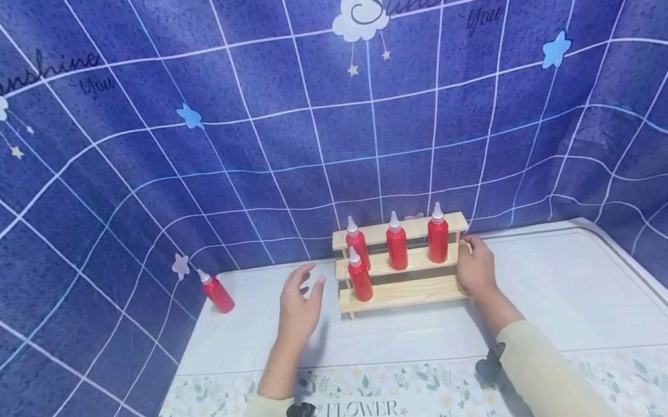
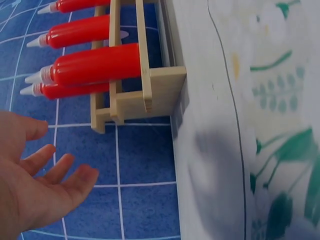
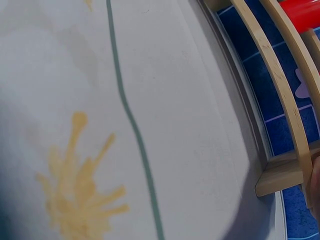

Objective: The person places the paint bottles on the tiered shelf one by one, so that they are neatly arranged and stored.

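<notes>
A three-step wooden display rack (image 1: pixel 417 291) stands at the back of the table in the head view. Three red squeeze bottles with pale pointed caps, one of them the middle bottle (image 1: pixel 397 248), stand on its middle step. Another red bottle (image 1: pixel 361 280) is on the lowest step at the left. My right hand (image 1: pixel 477 267) grips the rack's right end, its fingertips partly hidden behind the end piece. To the left of the rack, my left hand (image 1: pixel 300 306) is held in the air with fingers spread and nothing in it; the left wrist view shows its palm.
One more red bottle (image 1: pixel 218 295) stands alone at the table's far left, by the curtain. A blue gridded curtain (image 1: pixel 267 141) hangs behind and along the sides. Across the table's front runs a flowered cloth strip (image 1: pixel 412 389).
</notes>
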The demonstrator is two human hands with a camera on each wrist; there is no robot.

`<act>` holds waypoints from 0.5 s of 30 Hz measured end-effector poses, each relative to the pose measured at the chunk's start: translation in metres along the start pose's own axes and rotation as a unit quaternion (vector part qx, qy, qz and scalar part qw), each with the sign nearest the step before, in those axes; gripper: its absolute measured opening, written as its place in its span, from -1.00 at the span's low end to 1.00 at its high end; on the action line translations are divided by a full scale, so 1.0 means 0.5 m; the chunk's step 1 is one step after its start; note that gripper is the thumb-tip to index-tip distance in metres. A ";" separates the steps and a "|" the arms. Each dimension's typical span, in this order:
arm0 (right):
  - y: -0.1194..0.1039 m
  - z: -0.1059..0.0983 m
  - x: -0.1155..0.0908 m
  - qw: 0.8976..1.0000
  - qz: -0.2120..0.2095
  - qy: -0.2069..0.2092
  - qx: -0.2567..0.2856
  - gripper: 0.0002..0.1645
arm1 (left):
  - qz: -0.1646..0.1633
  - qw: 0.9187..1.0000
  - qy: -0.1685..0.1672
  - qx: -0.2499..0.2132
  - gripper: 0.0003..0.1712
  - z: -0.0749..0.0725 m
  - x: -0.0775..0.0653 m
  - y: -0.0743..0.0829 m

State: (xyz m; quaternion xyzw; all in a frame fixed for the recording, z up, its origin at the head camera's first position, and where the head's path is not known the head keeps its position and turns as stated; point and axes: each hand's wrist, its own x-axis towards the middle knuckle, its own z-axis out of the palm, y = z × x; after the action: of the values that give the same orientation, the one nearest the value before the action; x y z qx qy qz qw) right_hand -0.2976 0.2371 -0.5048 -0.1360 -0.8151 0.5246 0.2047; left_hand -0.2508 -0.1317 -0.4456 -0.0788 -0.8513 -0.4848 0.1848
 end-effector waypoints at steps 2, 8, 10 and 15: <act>-0.001 0.000 -0.002 1.000 0.002 -0.004 0.001 -0.48 | -0.001 1.000 0.002 0.004 -0.53 -0.007 0.001 -0.004; -0.003 -0.002 -0.003 1.000 0.001 -0.001 0.005 -0.49 | -0.003 1.000 0.010 0.013 -0.52 -0.027 0.007 -0.012; -0.002 -0.002 -0.002 1.000 0.000 0.002 0.006 -0.49 | -0.004 1.000 0.014 0.014 -0.52 -0.033 0.008 -0.014; -0.003 -0.001 -0.002 1.000 0.000 0.001 0.009 -0.50 | -0.006 0.999 0.025 0.023 -0.52 -0.047 0.006 -0.021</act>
State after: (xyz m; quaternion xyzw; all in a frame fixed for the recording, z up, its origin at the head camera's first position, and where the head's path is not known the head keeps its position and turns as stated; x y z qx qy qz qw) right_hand -0.2963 0.2366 -0.5035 -0.1344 -0.8100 0.5321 0.2065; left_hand -0.2515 -0.1572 -0.4420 -0.0574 -0.8577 -0.4682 0.2046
